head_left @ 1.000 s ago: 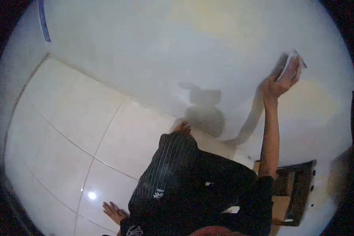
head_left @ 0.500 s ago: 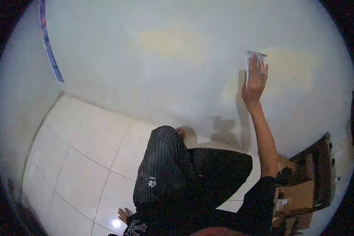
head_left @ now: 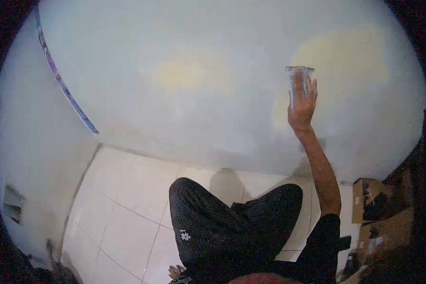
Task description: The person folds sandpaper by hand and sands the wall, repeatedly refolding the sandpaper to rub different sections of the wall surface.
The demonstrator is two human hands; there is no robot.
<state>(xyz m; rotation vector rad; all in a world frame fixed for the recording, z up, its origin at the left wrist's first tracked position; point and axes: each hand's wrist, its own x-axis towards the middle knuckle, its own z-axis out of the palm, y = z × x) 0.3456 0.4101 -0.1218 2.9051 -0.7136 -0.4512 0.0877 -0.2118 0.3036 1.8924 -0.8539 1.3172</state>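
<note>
My right hand (head_left: 301, 104) is raised to the pale wall (head_left: 251, 118). Beneath its outstretched fingers is a sheet of sandpaper (head_left: 292, 72) with dark lettering on its back, pressed against the surface. The hand covers much of the sheet. A large yellowish patch (head_left: 341, 57) lies on the wall just right of the sheet, and a fainter yellow patch (head_left: 184, 73) shows farther left. Low beside my crossed legs, my left hand (head_left: 176, 271) rests by the tiled floor, partly hidden by the sleeve. Its fingers are spread, with nothing seen in them.
Cardboard boxes (head_left: 378, 234) with dark items stand at the lower right. A colourful strip (head_left: 64, 87) runs down the wall at the left corner. White tiles (head_left: 128, 213) cover the floor. At the lower left, part of another person's limb (head_left: 54, 260) shows.
My view has tilted and shifted. My right hand, with the sandpaper, has moved left relative to the large yellow patch. More of the printed sheet shows between the fingers now.
</note>
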